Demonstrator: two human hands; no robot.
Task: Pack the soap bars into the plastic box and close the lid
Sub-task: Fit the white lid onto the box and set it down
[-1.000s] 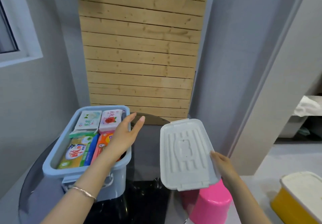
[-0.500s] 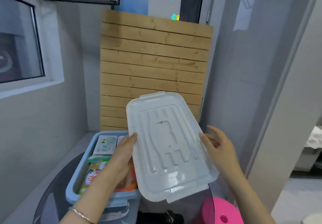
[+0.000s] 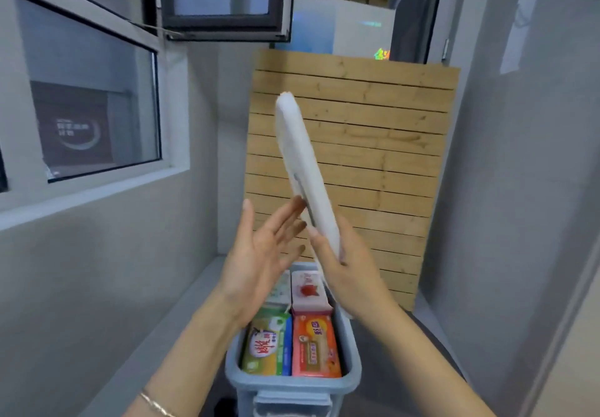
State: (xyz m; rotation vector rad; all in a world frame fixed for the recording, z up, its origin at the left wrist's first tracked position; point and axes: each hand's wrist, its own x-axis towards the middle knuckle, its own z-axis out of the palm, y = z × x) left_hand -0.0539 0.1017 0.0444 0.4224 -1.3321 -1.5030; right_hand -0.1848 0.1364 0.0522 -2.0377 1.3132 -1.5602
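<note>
The blue plastic box [image 3: 293,384] stands open at the bottom centre, filled with wrapped soap bars: a green one [image 3: 264,345], an orange one [image 3: 315,348], and a white one with a red flower [image 3: 308,290] behind. The white lid [image 3: 302,163] is held nearly on edge, upright and tilted, above the box. My right hand [image 3: 350,270] grips the lid's lower end. My left hand [image 3: 259,254] is spread open just left of the lid, fingertips close to its face, holding nothing.
A slatted wooden panel [image 3: 373,156] leans against the wall behind the box. A window [image 3: 87,108] is on the left wall and an open window sash [image 3: 224,1] hangs overhead. Grey walls close in on both sides.
The lid has swung from lying flat-facing between both hands to standing on edge, higher up. My left hand has let go of it; my right hand has taken its lower end.
</note>
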